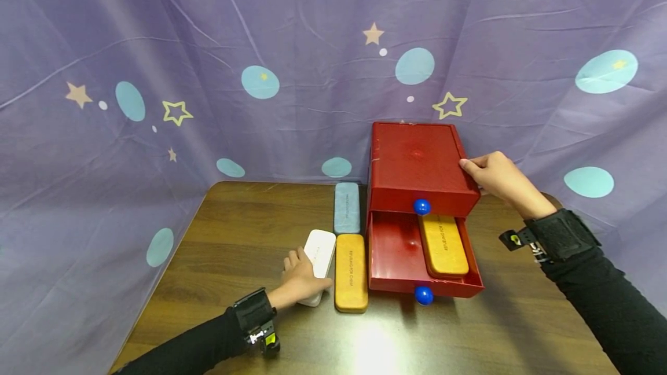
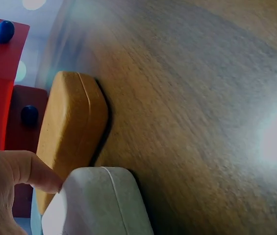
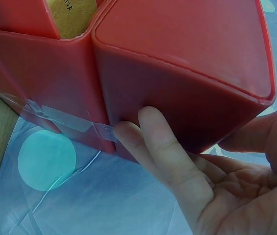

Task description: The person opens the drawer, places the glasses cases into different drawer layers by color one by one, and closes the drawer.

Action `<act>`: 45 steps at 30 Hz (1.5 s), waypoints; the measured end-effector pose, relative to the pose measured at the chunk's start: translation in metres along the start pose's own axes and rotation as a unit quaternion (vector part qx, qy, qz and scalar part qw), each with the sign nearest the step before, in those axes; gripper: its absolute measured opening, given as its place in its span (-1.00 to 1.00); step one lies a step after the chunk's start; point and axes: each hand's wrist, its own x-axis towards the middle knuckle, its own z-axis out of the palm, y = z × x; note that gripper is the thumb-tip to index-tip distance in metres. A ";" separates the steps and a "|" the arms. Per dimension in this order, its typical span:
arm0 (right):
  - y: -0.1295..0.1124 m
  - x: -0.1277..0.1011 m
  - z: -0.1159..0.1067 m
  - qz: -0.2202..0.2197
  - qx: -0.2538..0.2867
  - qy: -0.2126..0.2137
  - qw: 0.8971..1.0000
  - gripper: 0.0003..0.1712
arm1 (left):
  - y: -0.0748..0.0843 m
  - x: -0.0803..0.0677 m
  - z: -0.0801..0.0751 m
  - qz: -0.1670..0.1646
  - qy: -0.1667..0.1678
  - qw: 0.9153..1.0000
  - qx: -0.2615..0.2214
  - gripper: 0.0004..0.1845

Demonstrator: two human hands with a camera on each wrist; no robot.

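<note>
My left hand (image 1: 301,278) grips a white rounded case (image 1: 319,250), shaped like a glasses case, lying tilted on the table. The thumb (image 2: 42,176) presses its edge in the left wrist view; the other fingers lie along its far side. Close on its right is a yellow case (image 1: 351,274), with a blue case (image 1: 347,208) behind that. My right hand (image 1: 497,177) touches the upper right side of a red two-drawer cabinet (image 1: 417,155), fingers (image 3: 165,134) nearly straight against the side, thumb at the top edge. Another yellow case (image 1: 444,246) lies in the pulled-out lower drawer (image 1: 391,282).
Blue round knobs (image 1: 422,207) mark both drawers, the upper one shut. A wooden table (image 1: 250,213) carries everything. Behind it hangs a purple curtain (image 1: 312,33) with stars and dots. Clear tape (image 3: 67,119) runs along the cabinet's side.
</note>
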 end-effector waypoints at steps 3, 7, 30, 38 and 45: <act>0.000 0.000 0.000 -0.002 -0.002 0.001 1.000 -0.34 | -0.003 -0.002 -0.002 0.006 -0.008 1.000 0.017 0.21; -0.001 -0.001 0.000 -0.002 0.003 0.002 1.000 -0.33 | -0.008 -0.007 -0.003 0.017 -0.018 0.998 0.053 0.21; -0.001 -0.001 0.001 -0.007 -0.010 0.012 1.000 -0.36 | -0.011 -0.007 -0.014 -0.049 -0.057 0.996 -0.048 -0.11; 0.001 -0.001 0.000 -0.008 -0.007 0.003 1.000 -0.35 | -0.012 -0.005 -0.020 -0.068 -0.096 0.989 -0.095 -0.20; -0.001 -0.001 0.000 -0.006 -0.013 0.009 1.000 -0.35 | -0.014 -0.005 -0.026 -0.067 -0.132 0.978 -0.150 -0.23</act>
